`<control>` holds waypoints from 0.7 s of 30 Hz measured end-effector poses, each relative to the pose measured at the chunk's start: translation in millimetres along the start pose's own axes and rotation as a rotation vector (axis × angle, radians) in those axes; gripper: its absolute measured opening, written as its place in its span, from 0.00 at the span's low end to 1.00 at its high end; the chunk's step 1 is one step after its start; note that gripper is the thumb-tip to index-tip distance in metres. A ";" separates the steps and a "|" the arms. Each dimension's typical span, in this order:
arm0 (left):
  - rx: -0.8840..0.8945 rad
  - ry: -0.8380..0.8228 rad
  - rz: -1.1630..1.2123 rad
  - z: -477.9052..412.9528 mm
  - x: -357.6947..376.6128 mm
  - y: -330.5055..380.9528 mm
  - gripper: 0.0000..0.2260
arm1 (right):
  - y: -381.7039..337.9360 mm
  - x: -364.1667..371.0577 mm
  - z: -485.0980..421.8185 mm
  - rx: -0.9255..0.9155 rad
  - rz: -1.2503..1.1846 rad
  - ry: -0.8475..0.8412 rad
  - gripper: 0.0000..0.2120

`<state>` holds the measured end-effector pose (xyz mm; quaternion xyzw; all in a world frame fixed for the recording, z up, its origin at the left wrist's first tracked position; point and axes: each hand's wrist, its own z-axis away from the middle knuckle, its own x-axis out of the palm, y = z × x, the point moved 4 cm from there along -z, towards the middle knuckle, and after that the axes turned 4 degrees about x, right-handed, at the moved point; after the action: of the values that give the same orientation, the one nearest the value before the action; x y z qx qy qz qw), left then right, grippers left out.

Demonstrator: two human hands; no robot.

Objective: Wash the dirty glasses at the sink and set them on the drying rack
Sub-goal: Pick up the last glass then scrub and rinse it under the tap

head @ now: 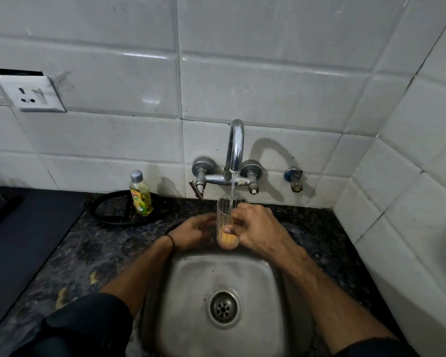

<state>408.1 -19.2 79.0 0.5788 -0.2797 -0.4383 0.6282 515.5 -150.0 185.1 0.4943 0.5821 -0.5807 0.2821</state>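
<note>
Right, head view: my right hand (255, 228) is wrapped round the ribbed clear drinking glass (227, 217), thumb on the near side. It holds the glass upright over the back edge of the square steel sink (191, 279), so the stream from the curved chrome tap (236, 145) drops straight into its mouth. Orange dregs sit at the bottom, so I judge this is a rinse to flush them out. My left hand (193, 231) hangs just beside the glass, fingers loose and gripping nothing. Whether they brush it I can't tell; ready to steady it, I'd say. A yellow plastic dish-soap bottle (141, 194) stands to the left on the dark speckled stone counter (101, 243). No drying rack in sight.
</note>
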 end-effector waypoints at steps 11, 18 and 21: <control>0.171 0.221 0.197 6.6 38.9 19.7 0.23 | -3.1 -17.6 5.8 -0.085 0.050 0.081 0.11; 0.291 0.628 -0.134 23.8 57.2 35.9 0.19 | -7.4 -11.6 -4.7 0.162 -0.143 -0.152 0.11; 0.290 0.542 -0.127 22.1 54.7 28.8 0.20 | -0.3 -9.8 -14.5 0.162 -0.365 -0.313 0.08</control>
<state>420.7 -79.3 102.3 0.7743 -0.1251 -0.2621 0.5622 522.2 -138.5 196.4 0.3061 0.5626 -0.7362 0.2187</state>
